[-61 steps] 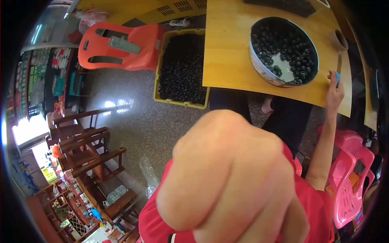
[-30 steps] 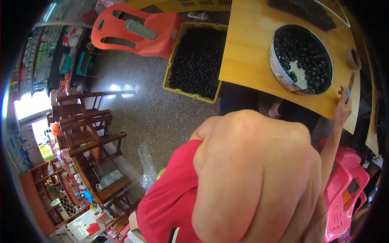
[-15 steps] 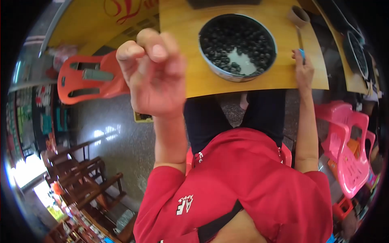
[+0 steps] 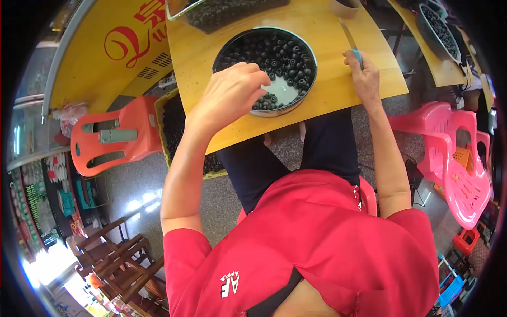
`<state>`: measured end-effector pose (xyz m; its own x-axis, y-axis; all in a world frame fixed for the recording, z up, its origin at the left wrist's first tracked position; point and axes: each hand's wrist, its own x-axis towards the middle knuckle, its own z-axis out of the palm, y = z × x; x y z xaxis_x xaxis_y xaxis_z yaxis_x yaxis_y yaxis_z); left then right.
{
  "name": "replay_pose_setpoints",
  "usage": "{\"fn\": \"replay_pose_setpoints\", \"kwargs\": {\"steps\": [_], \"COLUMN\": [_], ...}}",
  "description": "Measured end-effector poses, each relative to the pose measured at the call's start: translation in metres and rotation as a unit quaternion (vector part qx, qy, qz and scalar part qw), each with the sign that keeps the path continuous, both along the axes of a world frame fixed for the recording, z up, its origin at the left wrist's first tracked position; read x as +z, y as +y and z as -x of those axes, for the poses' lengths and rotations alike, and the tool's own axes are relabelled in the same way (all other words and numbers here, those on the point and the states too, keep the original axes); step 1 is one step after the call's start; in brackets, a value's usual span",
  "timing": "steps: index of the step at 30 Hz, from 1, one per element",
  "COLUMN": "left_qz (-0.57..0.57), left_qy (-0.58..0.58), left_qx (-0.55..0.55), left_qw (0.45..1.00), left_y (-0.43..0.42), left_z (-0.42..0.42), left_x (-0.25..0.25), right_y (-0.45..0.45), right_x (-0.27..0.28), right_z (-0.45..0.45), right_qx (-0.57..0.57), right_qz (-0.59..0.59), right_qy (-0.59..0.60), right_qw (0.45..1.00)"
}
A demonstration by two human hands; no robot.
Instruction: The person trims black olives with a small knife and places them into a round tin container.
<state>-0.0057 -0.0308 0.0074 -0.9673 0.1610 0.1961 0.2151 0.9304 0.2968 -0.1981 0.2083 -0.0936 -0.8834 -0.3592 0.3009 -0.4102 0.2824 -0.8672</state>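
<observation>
A round metal bowl [image 4: 316, 53] on the yellow table holds many small, dark, round fruits [image 4: 277, 58], with part of its pale bottom bare near the front. My left hand [image 4: 232, 90] hangs over the bowl's left side, its fingers bent together in a pinch. Whatever may be between those fingertips is hidden. On the right, my right hand [image 4: 364, 76] is closed round the blue handle of a knife [image 4: 348, 34], whose blade points up and away over the table.
Behind the bowl stands a clear-sided container [image 4: 227, 13] of dark fruits, with a brown cup [image 4: 346, 8] to its right. A yellow crate [image 4: 163, 119] is left of my legs. An orange chair [image 4: 119, 134] and a pink chair [image 4: 454, 153] flank me.
My left hand has come down from beside my head to over the bowl. The view has shifted, showing more of the back container and crate. The right hand still grips the knife.
</observation>
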Motion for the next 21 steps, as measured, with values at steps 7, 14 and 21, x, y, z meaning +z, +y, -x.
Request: {"fn": "replay_pose_setpoints", "kwargs": {"steps": [7, 14, 21], "left_qz": [0.090, 0.008, -0.536], "left_qy": [-0.137, -0.110, -0.114], "left_qx": [-0.036, -0.001, 0.096], "left_qw": [0.986, 0.994, 0.831], "left_y": [-0.003, -0.006, -0.001], "left_z": [0.030, 0.031, 0.023], "left_x": [-0.018, -0.030, -0.008], "right_y": [0.002, 0.002, 0.006], "right_x": [-0.001, 0.000, 0.010], "right_z": [0.002, 0.001, -0.006], "right_qx": [0.008, 0.011, -0.007], "right_qz": [0.019, 0.026, 0.108], "right_qy": [0.001, -0.002, -0.040], "right_qw": [1.000, 1.000, 0.993]}}
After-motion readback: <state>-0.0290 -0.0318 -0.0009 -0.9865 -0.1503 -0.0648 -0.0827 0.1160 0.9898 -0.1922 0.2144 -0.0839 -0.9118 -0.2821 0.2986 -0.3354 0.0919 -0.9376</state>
